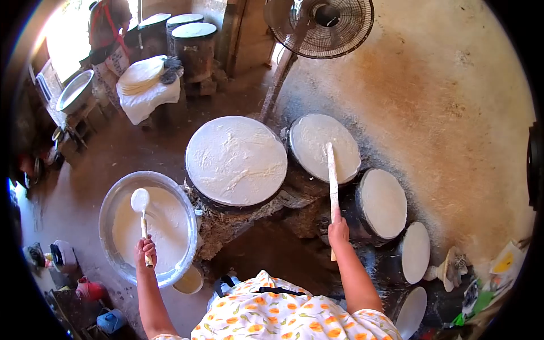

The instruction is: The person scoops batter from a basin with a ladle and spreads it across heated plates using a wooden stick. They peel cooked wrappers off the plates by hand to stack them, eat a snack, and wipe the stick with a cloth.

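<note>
My left hand (145, 253) is closed round the handle of a ladle (140, 200), whose white-coated bowl is over a wide metal basin (105, 226). White batter (164, 218) fills much of the basin. In my right hand (338, 231) is a long flat wooden stick (332, 181), gripped near its lower part. Its far end lies over a round griddle (311, 136) covered with a white layer; I cannot tell whether it touches. A larger round griddle (235, 161), also coated white with uneven ridges, stands between the basin and that one.
More drum-like stoves with white round tops, such as one griddle (383, 204), curve down my right side. A fan (326, 17) stands beyond. At the back left, a pile of flat round sheets (143, 73) rests on white cloth near another person (109, 28). A small bucket (188, 280) sits below the basin.
</note>
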The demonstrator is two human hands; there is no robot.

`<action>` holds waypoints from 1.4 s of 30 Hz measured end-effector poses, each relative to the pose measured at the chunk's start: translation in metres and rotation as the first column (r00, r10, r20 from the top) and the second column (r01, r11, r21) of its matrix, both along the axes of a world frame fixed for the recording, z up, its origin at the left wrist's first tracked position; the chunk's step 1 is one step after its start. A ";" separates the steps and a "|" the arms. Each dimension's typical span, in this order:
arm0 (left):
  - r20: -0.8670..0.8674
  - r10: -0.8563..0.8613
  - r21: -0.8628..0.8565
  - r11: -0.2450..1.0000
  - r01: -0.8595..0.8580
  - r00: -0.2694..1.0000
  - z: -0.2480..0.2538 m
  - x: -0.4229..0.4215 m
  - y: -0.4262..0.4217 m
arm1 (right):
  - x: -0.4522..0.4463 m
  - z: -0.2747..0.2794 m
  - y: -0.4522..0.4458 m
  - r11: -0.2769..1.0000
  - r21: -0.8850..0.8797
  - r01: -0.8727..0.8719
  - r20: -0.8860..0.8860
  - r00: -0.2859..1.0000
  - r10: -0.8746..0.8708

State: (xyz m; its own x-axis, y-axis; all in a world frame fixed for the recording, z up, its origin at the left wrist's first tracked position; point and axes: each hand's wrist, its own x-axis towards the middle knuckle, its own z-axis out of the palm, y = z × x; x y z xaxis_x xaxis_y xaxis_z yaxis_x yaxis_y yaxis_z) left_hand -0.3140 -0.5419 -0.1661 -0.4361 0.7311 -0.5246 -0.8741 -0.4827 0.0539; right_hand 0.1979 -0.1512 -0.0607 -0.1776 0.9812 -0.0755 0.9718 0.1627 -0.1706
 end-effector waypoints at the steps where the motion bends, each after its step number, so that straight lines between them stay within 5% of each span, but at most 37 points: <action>1: -0.011 0.002 -0.002 1.000 -0.002 1.000 0.015 0.008 -0.006 | 0.003 -0.001 0.000 0.999 0.041 0.000 -0.053 0.999 0.002; 4: -0.147 0.001 0.077 0.997 0.011 0.989 0.070 0.030 -0.014 | 0.022 -0.031 0.020 1.000 -0.004 -0.006 -0.108 0.994 0.006; 5: -0.174 -0.020 0.109 0.993 0.040 0.985 0.084 0.036 -0.018 | 0.014 -0.006 0.008 0.996 0.030 -0.090 0.093 0.992 0.087; 12: -0.375 0.038 0.106 0.994 0.002 0.926 0.181 0.070 -0.044 | 0.024 0.007 0.007 0.984 -0.153 -0.092 0.230 0.965 0.126; 17: -0.618 0.042 0.038 0.999 -0.023 0.785 0.266 0.082 -0.059 | 0.050 0.001 -0.015 0.981 -0.119 -0.154 0.166 0.971 0.172; 19: -0.841 0.008 -0.064 0.992 -0.113 0.542 0.289 0.090 -0.060 | 0.057 0.013 -0.031 0.979 -0.112 -0.171 0.136 0.973 0.186; 21: -0.828 -0.060 -0.130 0.988 -0.087 0.557 0.285 0.091 -0.061 | 0.071 0.022 -0.046 0.963 -0.139 -0.232 0.049 0.969 0.241; 24: -0.750 -0.298 -0.442 0.890 -0.111 0.590 0.255 0.096 -0.069 | 0.080 0.015 -0.057 0.930 0.190 -0.314 -0.220 0.910 0.352; 25: -0.638 -0.074 -0.223 0.970 -0.092 0.767 0.218 0.092 -0.079 | 0.077 0.019 -0.055 0.957 0.142 -0.252 -0.226 0.933 0.279; 26: -0.528 -0.127 -0.161 0.986 0.048 0.840 0.242 0.120 -0.058 | 0.078 0.016 -0.052 0.944 0.199 -0.261 -0.382 0.867 0.320; 30: -0.201 -0.139 -0.206 0.974 0.096 0.970 0.200 0.123 -0.049 | 0.053 0.028 -0.057 0.898 0.325 -0.296 -0.424 0.803 0.418; 34: -0.257 -0.124 -0.313 0.949 0.039 0.959 0.240 0.139 -0.062 | 0.034 0.017 -0.057 0.951 0.215 -0.220 -0.510 0.806 0.302; 36: -0.550 -0.167 -0.331 0.943 -0.030 0.818 0.279 0.149 -0.076 | 0.031 0.014 -0.057 0.949 0.110 -0.295 -0.493 0.813 0.310; 37: -0.615 -0.168 -0.310 0.950 -0.041 0.770 0.291 0.148 -0.085 | 0.032 -0.007 -0.049 0.891 0.293 -0.346 -0.465 0.763 0.449; 38: -0.617 -0.164 -0.310 0.950 -0.046 0.769 0.294 0.147 -0.088 | 0.026 0.000 -0.053 0.890 0.294 -0.350 -0.468 0.759 0.453; 40: -0.701 -0.155 -0.305 0.947 -0.097 0.696 0.298 0.145 -0.090 | 0.011 0.025 -0.067 0.928 -0.311 -0.204 -0.681 0.729 -0.068; 42: -0.703 -0.227 -0.427 0.892 -0.145 0.674 0.275 0.140 -0.086 | -0.001 0.033 -0.080 0.907 -0.365 -0.211 -0.691 0.714 -0.112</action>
